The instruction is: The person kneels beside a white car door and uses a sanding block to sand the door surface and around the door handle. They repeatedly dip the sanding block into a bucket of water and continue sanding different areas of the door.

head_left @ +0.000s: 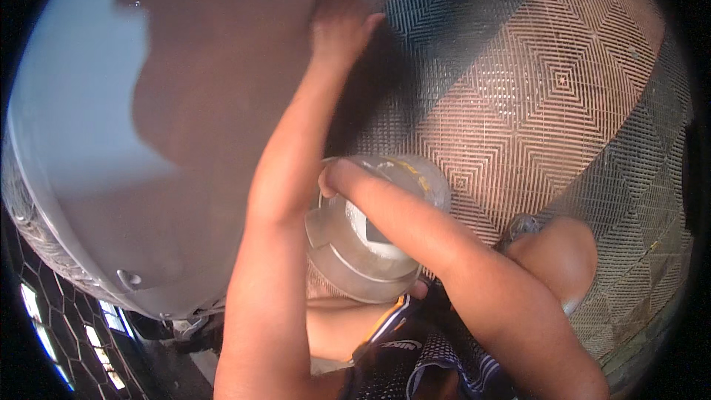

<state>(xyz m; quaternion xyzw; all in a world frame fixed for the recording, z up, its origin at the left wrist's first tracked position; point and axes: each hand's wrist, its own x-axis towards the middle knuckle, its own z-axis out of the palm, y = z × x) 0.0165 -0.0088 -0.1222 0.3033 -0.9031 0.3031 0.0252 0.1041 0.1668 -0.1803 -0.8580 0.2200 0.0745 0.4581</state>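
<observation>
Head view: I see both arms rising from the lower edge
Left hand [342, 18]: flat, fingers spread, on the pale car body panel [81, 126], top centre
Right hand [333, 178]: grip hidden, I cannot tell, at the rim of the clear plastic tub [363, 252], centre
Floor [563, 81]: ribbed tiles, right

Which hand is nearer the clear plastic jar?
Right. The right hand rests on the clear plastic jar at its rim; the left hand is far above it, pressed on the car body panel.
</observation>
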